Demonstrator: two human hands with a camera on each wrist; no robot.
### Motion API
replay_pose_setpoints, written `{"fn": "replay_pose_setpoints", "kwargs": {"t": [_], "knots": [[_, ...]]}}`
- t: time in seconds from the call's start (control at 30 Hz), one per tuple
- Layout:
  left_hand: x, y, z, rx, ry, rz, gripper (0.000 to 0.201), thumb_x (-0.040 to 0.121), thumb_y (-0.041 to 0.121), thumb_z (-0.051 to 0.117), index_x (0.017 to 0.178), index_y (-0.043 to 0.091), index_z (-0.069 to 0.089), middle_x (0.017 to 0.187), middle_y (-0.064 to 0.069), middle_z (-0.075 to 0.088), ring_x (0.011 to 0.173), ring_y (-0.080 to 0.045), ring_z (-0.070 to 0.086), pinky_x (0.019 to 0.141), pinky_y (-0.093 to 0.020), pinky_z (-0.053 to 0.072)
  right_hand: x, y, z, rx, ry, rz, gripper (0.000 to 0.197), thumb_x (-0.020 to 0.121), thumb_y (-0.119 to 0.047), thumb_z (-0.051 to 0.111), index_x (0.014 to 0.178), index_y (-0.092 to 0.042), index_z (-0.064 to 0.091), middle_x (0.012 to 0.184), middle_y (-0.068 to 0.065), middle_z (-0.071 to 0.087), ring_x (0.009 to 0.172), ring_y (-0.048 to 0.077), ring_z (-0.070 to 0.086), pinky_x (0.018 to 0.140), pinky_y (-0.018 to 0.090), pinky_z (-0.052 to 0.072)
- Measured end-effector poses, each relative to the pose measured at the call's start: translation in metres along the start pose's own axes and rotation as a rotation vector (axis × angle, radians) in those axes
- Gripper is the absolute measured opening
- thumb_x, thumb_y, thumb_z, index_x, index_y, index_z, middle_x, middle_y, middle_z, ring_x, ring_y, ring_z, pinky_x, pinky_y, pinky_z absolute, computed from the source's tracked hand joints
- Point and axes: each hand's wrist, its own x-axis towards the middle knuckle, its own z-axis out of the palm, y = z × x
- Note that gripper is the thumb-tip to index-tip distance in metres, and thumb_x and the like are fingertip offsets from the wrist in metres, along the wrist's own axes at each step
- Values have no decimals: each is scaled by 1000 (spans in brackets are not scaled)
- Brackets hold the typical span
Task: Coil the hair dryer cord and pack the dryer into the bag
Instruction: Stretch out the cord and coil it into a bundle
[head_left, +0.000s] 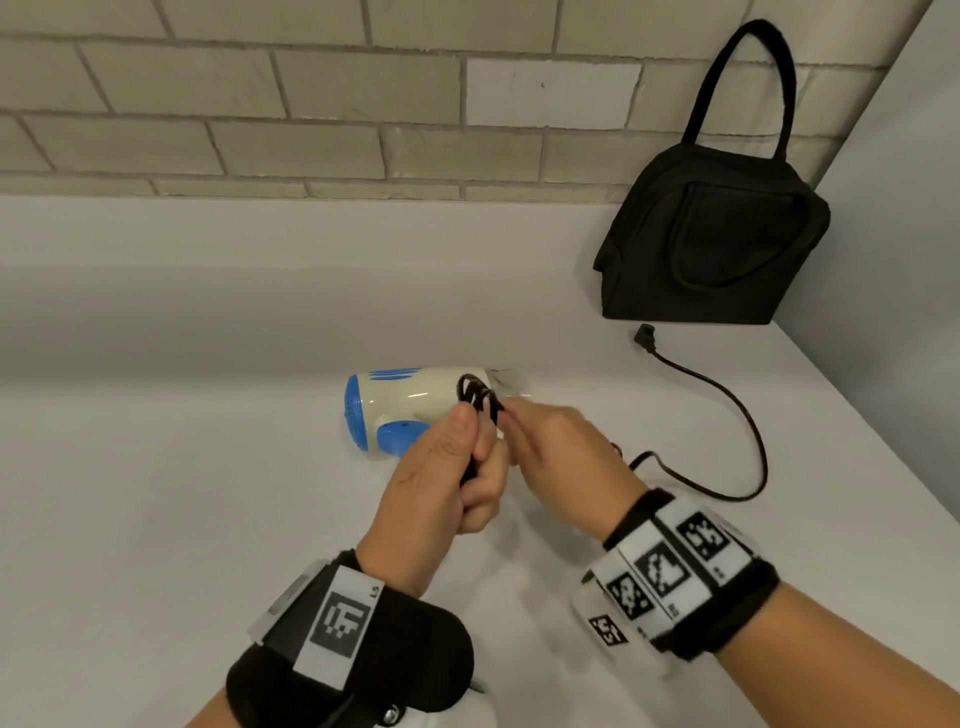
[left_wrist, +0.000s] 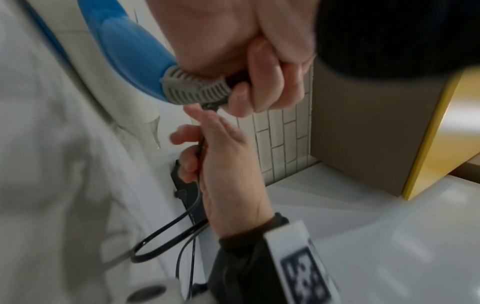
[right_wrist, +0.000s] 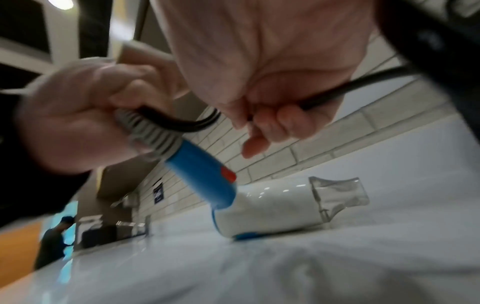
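Observation:
The white and blue hair dryer (head_left: 410, 405) lies on its side on the white table (head_left: 208, 493), its clear nozzle (right_wrist: 337, 197) pointing right. My left hand (head_left: 467, 457) grips the grey strain relief (left_wrist: 192, 88) at the end of the blue handle (right_wrist: 205, 176), together with several black cord loops (head_left: 475, 392) that stick up above the fist. My right hand (head_left: 524, 431) is right beside it, fingers curled round the cord (right_wrist: 350, 88). The loose cord (head_left: 748, 415) curves away over the table to the plug (head_left: 645, 335). The black bag (head_left: 711, 234) stands upright at the back right.
A tiled wall (head_left: 311, 104) runs along the back of the table. The table's right edge (head_left: 883, 415) slants down past the bag. A brown and yellow box (left_wrist: 376, 123) shows in the left wrist view. A person (right_wrist: 52, 242) stands far off.

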Motion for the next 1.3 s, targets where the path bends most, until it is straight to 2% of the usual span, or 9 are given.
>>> {"fn": "replay_pose_setpoints", "kwargs": {"t": [0.07, 0.2, 0.4, 0.63, 0.73, 0.87, 0.97, 1.13, 1.3], "knots": [[1, -1, 2, 39, 12, 77, 33, 84, 43, 36, 54, 31, 45, 39, 10, 36, 32, -1, 21, 35, -15, 17, -11, -6, 4, -121, -143, -53, 23, 93, -17, 35, 111, -19, 49, 91, 4, 64, 74, 23, 56, 65, 34, 45], [2, -8, 8, 213, 35, 186, 34, 81, 47, 32, 54, 34, 49, 44, 1, 40, 35, -2, 31, 41, -12, 30, -27, -8, 9, -371, -343, -138, 14, 88, -6, 32, 80, -17, 31, 61, -7, 27, 50, 8, 25, 45, 23, 20], [0, -20, 13, 388, 9, 218, 31, 83, 45, 28, 67, 33, 52, 66, 12, 53, 51, -1, 42, 50, -6, 32, -34, -6, 11, -582, -153, -122, 18, 64, -19, 55, 49, -22, 45, 51, -4, -7, 41, 14, -11, 45, 20, -10], [-2, -31, 9, 732, -31, 237, 37, 83, 68, 16, 76, 44, 43, 79, 0, 69, 70, -9, 63, 65, -26, 51, -52, -15, -1, -443, -13, -163, 32, 73, -36, 34, 50, -25, 54, 32, -4, 41, 20, 12, 33, 40, 14, -2], [-3, -30, 4, 883, 57, 237, 54, 69, 81, 0, 70, 37, 31, 54, 9, 61, 55, -9, 56, 50, -18, 43, -59, -10, -10, -412, -201, -122, 56, 75, -55, 11, 79, -28, 60, 62, -4, 65, 52, 14, 60, 40, 27, 32], [-4, -24, -3, 1052, 86, 273, 58, 65, 80, -14, 67, 35, 24, 55, -1, 58, 47, -17, 50, 48, -30, 39, -66, 10, -37, -475, -76, -187, 41, 81, -55, 30, 64, -28, 54, 50, -13, 57, 43, 11, 55, 39, 25, 41], [-9, -24, -8, 1126, 15, 258, 58, 66, 79, -13, 63, 34, 23, 51, 1, 52, 45, -14, 48, 45, -20, 31, -63, 37, -52, -553, -1, -287, 39, 84, -48, 33, 62, -25, 55, 49, -13, 55, 41, 10, 52, 45, 23, 43], [-19, -14, -16, 1195, 31, 214, 51, 61, 86, 20, 56, 36, 29, 41, 13, 35, 57, 1, 50, 43, -11, 24, -49, 95, -82, -747, 77, -261, 13, 79, -21, 63, 66, -20, 61, 52, -7, 60, 45, 17, 54, 62, 31, 39], [-20, -5, -12, 1172, 128, 221, 49, 67, 79, 33, 55, 31, 37, 38, 11, 41, 48, -1, 47, 46, -12, 36, -35, 116, -105, -816, 170, -298, 17, 78, -27, 54, 72, -16, 66, 57, 0, 64, 50, 24, 59, 71, 36, 41]]}}
